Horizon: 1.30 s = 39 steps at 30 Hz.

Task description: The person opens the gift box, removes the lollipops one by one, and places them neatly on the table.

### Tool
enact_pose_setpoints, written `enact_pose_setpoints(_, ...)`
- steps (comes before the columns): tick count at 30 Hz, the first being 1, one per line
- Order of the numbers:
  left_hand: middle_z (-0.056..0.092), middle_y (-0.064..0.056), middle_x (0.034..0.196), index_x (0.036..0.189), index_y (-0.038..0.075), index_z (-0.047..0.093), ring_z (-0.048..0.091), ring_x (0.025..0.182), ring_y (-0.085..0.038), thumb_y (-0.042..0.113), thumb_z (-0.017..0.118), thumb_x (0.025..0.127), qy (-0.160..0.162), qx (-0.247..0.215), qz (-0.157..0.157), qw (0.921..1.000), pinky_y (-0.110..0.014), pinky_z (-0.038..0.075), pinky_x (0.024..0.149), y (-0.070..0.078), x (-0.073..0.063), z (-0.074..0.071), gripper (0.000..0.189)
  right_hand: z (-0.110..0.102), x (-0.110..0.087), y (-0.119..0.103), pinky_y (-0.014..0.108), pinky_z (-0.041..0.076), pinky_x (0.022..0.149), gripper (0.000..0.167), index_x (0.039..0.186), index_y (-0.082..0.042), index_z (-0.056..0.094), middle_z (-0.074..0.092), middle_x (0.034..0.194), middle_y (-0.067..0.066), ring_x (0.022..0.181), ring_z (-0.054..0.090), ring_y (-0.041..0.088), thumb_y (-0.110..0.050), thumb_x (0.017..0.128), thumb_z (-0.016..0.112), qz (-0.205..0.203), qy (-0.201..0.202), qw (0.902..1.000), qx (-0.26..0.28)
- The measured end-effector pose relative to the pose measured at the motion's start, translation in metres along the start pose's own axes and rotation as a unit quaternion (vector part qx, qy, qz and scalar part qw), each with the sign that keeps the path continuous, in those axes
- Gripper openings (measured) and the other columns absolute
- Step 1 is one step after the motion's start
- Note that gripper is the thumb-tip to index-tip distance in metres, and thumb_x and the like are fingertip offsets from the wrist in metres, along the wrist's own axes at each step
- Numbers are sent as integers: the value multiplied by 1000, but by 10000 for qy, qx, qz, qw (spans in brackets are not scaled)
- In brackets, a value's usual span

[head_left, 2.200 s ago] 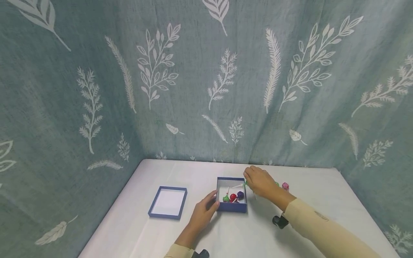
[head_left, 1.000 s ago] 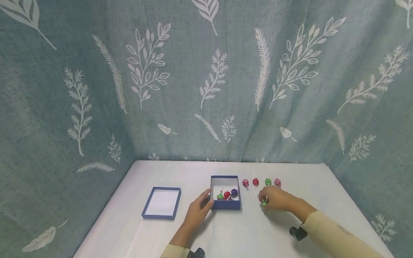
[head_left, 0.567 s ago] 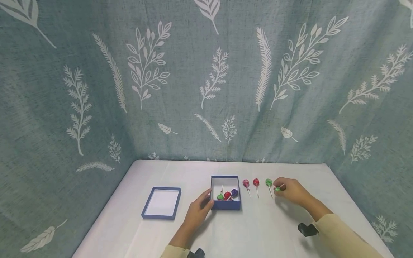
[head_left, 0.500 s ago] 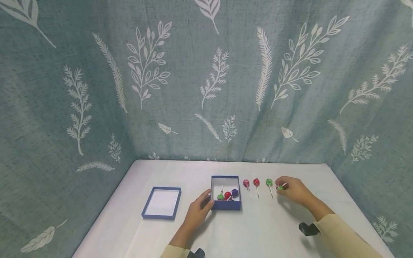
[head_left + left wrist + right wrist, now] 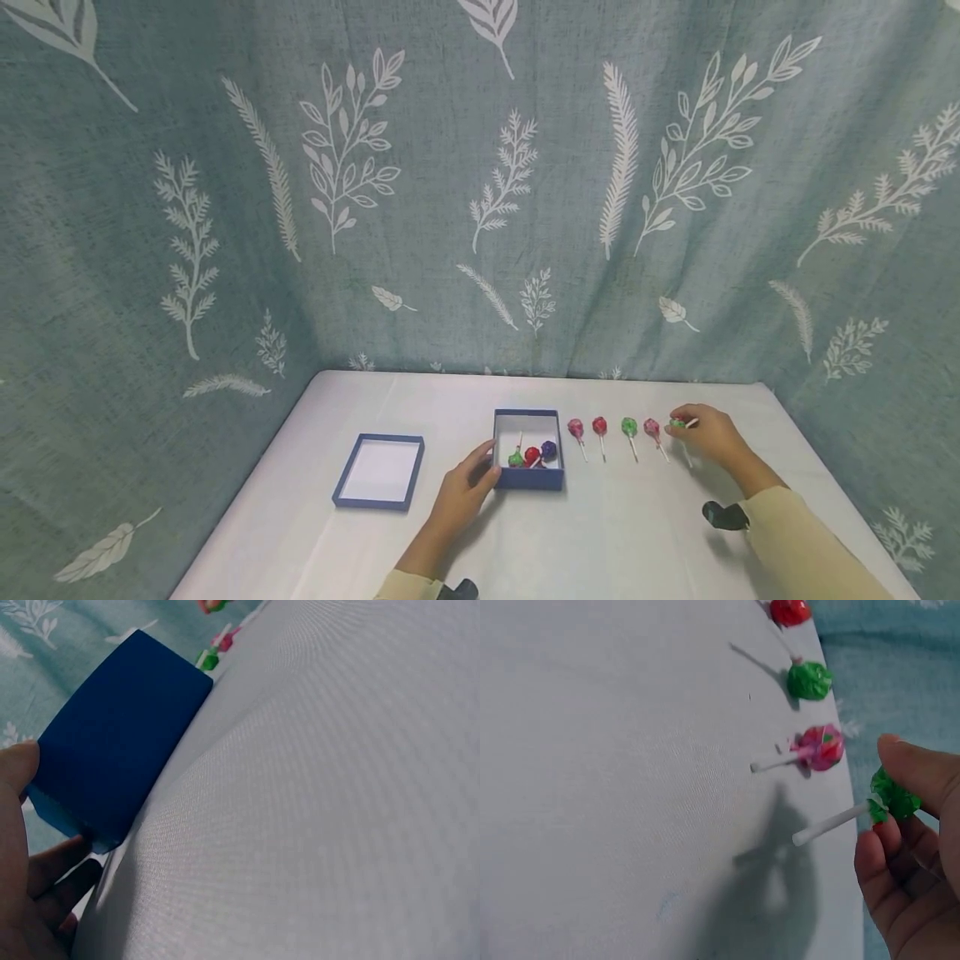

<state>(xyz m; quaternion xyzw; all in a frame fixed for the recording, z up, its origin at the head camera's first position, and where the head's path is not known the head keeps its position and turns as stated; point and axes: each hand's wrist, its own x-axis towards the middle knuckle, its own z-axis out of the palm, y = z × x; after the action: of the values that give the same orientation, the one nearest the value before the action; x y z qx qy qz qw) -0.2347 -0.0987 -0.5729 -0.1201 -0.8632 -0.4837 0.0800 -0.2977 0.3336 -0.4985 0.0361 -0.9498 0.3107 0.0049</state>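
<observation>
The blue open-topped box (image 5: 530, 479) is sitting in the left hand's (image 5: 461, 490) hold. At its 3 o'clock in the head view, the right hand (image 5: 707, 432), the nearer, is pinching a green-wrapped lollipop (image 5: 901, 802), its stick (image 5: 829, 827) pointing toward 8 o'clock in the right-wrist view.

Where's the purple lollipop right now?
In the head view, the purple lollipop lies inside the box, toward its right side, just right of a red lollipop.
</observation>
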Motion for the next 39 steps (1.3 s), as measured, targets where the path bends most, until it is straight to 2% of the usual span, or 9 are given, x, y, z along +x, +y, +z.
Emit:
enact_pose_setpoints(7,61,-7,131,144,26,49,46,130,-35,46,55,97,-105,-76,-178,9998,-60,31,107,0,-3,4,51,6,10,19,51,51,80,39,117,5,61,61,114,24,98,60,37,-23,90,70,589,-267,9979,72)
enact_pose_setpoints(12,61,-6,131,144,27,49,46,130,-35,42,56,97,-147,-23,-247,9996,-60,31,107,-1,-6,5,49,15,10,29,46,55,76,35,116,6,60,61,112,23,92,63,32,-15,90,68,833,-332,9958,208)
enact_pose_setpoints(17,61,-6,131,144,28,49,46,130,-34,41,57,98,-154,-71,-199,9997,-59,31,107,1,-6,5,49,18,7,28,56,48,87,38,116,9,59,61,111,26,104,57,44,-17,91,67,754,-154,9970,-50)
enact_pose_setpoints(21,61,-7,131,143,28,49,46,130,-34,39,57,98,-175,-118,-219,9995,-60,30,107,-1,-7,4,48,19,6,30,62,41,93,39,117,9,59,60,115,28,111,52,48,-20,91,67,675,-98,9976,-143)
enact_pose_setpoints(28,60,-7,132,144,29,48,46,131,-33,40,56,98,-189,-140,-149,9996,-59,31,108,-1,-5,4,48,17,8,30,64,39,95,43,121,9,57,57,120,31,114,50,50,-21,92,66,648,-101,9977,-177)
enact_pose_setpoints(39,62,-8,129,143,22,50,49,128,-35,41,56,98,-9,-58,7,10000,-59,33,106,4,-1,-1,49,7,12,19,65,37,97,51,129,10,50,50,128,33,120,43,53,-26,95,62,1027,-289,9940,-243)
